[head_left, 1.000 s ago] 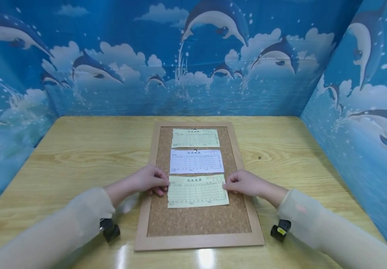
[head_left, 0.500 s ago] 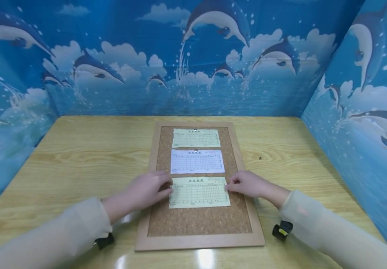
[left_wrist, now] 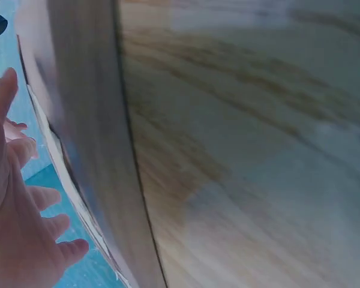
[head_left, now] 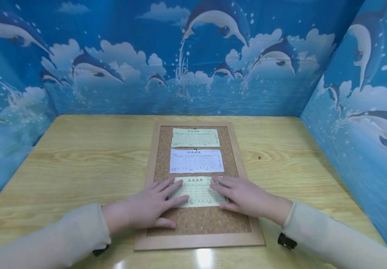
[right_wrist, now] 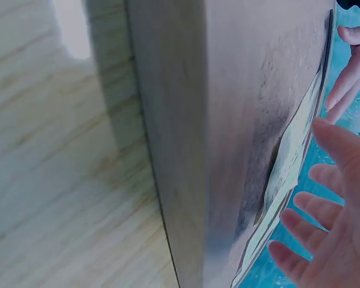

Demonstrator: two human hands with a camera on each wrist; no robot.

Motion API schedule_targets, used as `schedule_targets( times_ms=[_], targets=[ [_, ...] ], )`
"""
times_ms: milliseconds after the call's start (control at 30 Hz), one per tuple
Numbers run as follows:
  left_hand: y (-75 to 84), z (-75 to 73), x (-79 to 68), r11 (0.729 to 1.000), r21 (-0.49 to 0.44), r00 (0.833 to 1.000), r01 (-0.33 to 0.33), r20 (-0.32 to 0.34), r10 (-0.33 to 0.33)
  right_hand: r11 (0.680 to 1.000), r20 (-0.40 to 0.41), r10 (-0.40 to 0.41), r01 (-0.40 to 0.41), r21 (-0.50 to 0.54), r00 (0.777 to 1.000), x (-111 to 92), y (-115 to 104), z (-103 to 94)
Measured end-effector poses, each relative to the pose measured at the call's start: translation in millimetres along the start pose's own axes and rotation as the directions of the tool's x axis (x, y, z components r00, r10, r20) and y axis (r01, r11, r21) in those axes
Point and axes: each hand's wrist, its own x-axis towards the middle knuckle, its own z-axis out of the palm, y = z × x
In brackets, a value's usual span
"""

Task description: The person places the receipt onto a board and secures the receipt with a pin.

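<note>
A cork board (head_left: 207, 223) in a wooden frame lies flat, with three printed slips one above the other. Over the left part of the lowest pale green slip (head_left: 198, 194) my left hand (head_left: 149, 203) is spread, fingers fairly straight. The right hand (head_left: 242, 196) lies likewise over that slip's right part. Both wrist views show extended fingers on the left hand (left_wrist: 24, 222) and right hand (right_wrist: 342, 228), holding nothing; whether they touch the paper I cannot tell. Higher up are a lavender slip (head_left: 197, 162) and another pale green slip (head_left: 196, 138).
A wood-grain table (head_left: 86, 153) carries the board. Small pins show at the top edges of the upper slips. Blue dolphin-print cloth (head_left: 123, 97) walls in the back and both sides. A small dark spot (head_left: 259, 158) marks the tabletop right of the board.
Both hands have left the lowest slip's side edges and moved inward over it, with fingers spread out. That slip was shifted very slightly earlier; the upper slips stay put.
</note>
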Motion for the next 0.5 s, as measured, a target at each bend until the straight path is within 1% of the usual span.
schedule_targets(
  times_ms=[67, 267, 367, 500],
  targets=[
    [-0.7, 0.6, -0.2, 1.000, -0.003, 1.000, 0.004, 0.009, -0.004, 1.000, 0.014, 0.002, -0.002, 0.002, 1.000, -1.1, 0.0, 0.8],
    [-5.6, 2.7, 0.3, 1.000, 0.001, 1.000, 0.005, -0.008, -0.005, 0.999, 0.040, 0.014, -0.015, 0.033, 0.999, -1.9, 1.4, 0.9],
    [-7.0, 3.2, 0.5, 1.000, 0.006, 1.000, 0.005, 0.006, -0.005, 0.999, 0.064, 0.017, -0.019, 0.042, 0.998, -1.5, 1.6, 0.4],
    [-7.7, 3.2, 0.0, 1.000, 0.003, 1.000, -0.013, 0.018, 0.013, 0.999, 0.090, 0.017, -0.021, 0.048, 0.996, -0.4, 1.6, 0.5]
  ],
)
